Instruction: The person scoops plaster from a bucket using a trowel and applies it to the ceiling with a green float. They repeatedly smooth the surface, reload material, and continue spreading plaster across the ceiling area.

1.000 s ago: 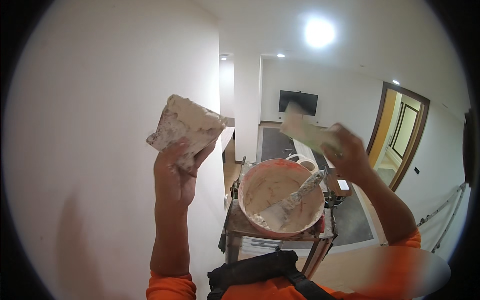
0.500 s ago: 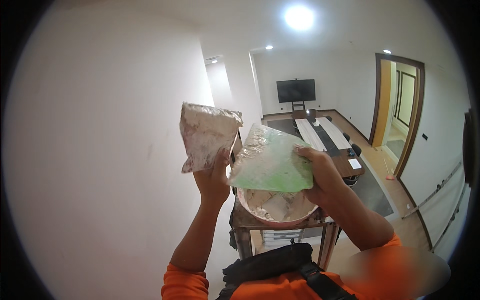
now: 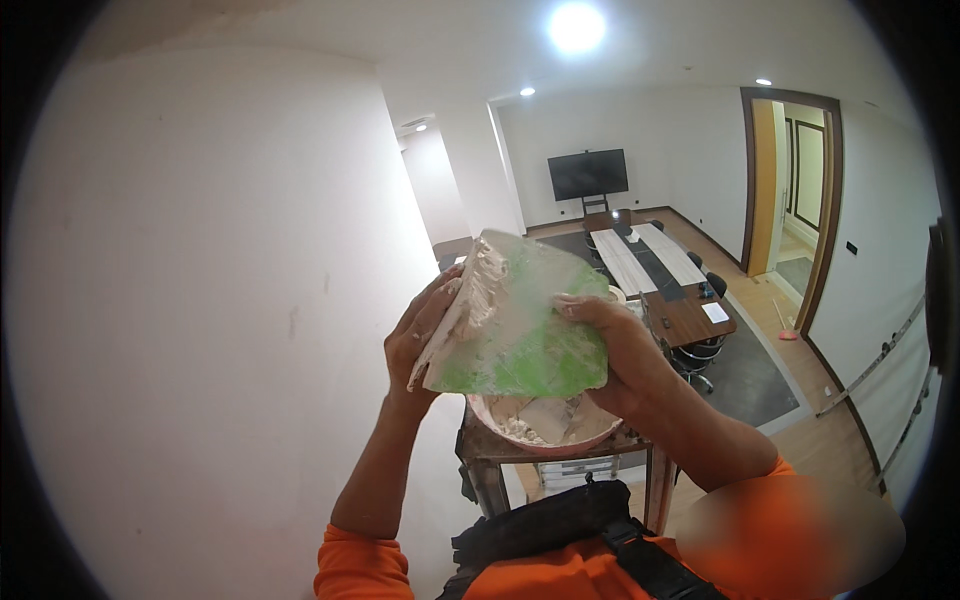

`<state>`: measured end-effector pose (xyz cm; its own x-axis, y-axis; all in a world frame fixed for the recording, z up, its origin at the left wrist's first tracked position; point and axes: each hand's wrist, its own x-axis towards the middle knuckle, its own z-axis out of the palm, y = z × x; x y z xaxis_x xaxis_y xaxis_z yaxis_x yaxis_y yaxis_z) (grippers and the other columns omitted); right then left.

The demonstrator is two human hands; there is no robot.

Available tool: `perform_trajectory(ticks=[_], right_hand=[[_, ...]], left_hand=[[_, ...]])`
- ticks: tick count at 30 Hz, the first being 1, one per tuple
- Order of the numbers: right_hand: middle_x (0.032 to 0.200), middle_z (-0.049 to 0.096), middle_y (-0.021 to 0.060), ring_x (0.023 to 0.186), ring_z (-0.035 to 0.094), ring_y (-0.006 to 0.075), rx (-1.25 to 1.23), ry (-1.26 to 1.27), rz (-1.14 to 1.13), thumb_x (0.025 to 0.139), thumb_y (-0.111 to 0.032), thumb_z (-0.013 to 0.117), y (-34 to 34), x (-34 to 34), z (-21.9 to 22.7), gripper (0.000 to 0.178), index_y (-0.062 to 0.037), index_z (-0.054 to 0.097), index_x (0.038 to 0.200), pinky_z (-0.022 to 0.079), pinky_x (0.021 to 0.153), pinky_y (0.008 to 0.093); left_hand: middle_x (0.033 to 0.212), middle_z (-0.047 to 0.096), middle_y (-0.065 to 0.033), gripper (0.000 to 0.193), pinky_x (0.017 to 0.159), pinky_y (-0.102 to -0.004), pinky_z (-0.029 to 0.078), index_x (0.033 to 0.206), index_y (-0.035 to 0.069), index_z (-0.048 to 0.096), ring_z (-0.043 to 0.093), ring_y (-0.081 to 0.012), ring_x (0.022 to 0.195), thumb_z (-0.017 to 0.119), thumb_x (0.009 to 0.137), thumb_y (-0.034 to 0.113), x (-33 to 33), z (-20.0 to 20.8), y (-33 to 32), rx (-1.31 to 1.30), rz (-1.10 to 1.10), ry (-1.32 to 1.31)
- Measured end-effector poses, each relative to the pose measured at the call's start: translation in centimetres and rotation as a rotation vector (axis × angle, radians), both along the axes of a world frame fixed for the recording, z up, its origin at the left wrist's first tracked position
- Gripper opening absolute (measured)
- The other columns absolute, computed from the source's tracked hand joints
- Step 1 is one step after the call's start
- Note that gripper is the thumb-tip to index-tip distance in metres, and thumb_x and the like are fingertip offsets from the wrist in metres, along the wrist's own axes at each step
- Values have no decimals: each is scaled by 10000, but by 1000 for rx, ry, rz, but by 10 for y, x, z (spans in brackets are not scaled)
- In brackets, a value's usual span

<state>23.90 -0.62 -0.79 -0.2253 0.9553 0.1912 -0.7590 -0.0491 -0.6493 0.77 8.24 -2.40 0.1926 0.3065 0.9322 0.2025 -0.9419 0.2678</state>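
My right hand [image 3: 622, 345] grips a green plastic plastering scraper [image 3: 535, 335], its thumb lying on the upper face. Pale putty smears the scraper, with a thick ridge along its left edge. My left hand [image 3: 415, 340] holds a putty-coated plate [image 3: 440, 335], seen almost edge-on, its face mostly hidden. The two tools meet, or nearly meet, along that ridge. Below them a pink tub [image 3: 545, 447] with pale putty inside stands on a worn stand [image 3: 490, 450]; the tools cover its far part.
A white wall [image 3: 220, 320] rises close on my left. Beyond the tub stands a long meeting table [image 3: 690, 315] with chairs, and a black screen [image 3: 588, 174] farther back. An open doorway [image 3: 800, 200] is at the right. Long straight bars [image 3: 880, 350] lean against the right wall.
The plate in my left hand has turned from face-on to nearly edge-on and come against the scraper's left edge. The scraper has shifted slightly left. My view has turned a little.
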Motion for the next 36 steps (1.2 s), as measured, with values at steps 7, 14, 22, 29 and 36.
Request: perform_trajectory(ticks=[7, 14, 22, 29, 36], right_hand=[[1119, 618, 132, 995, 665, 238, 521, -504, -508, 909, -137, 556, 3, 34, 9, 355, 19, 507, 1223, 564, 876, 366], [1036, 640, 99, 960, 662, 210, 549, -559, -747, 894, -74, 596, 43, 69, 3, 292, 25, 553, 1166, 563, 842, 348], [1047, 668, 130, 907, 694, 273, 1355, -1583, -1215, 886, -91, 666, 3, 50, 9, 293, -10, 604, 1161, 587, 782, 403], [1193, 647, 54, 1088, 663, 246, 1560, -1604, -802, 783, -165, 772, -6, 51, 21, 486, -171, 645, 1252, 606, 871, 366], [1134, 671, 58, 1021, 673, 222, 1408, -1852, -928, 839, -130, 674, 0, 76, 30, 350, -142, 666, 1189, 594, 823, 365]], left_hand=[[1153, 672, -213, 291, 1017, -393, 491, 1175, -20, 653, 652, -294, 1100, 594, 892, 17, -37, -12, -4, -302, 288, 27], [1201, 615, -172, 421, 1047, -436, 486, 1263, -96, 504, 613, -283, 1135, 539, 891, 99, 15, 11, -126, -1070, -589, -544], [1236, 598, -237, 398, 1067, -452, 480, 1208, -152, 508, 598, -329, 1172, 523, 872, 62, 38, 18, -108, -1240, -740, -581], [1185, 628, -227, 312, 1011, -422, 524, 1176, -128, 557, 630, -310, 1115, 527, 877, -44, 14, 2, -91, -1071, -1015, -574], [1290, 559, -251, 424, 1053, -482, 502, 1332, -135, 426, 575, -344, 1212, 392, 963, 72, -16, 17, -95, -858, -655, -595]])
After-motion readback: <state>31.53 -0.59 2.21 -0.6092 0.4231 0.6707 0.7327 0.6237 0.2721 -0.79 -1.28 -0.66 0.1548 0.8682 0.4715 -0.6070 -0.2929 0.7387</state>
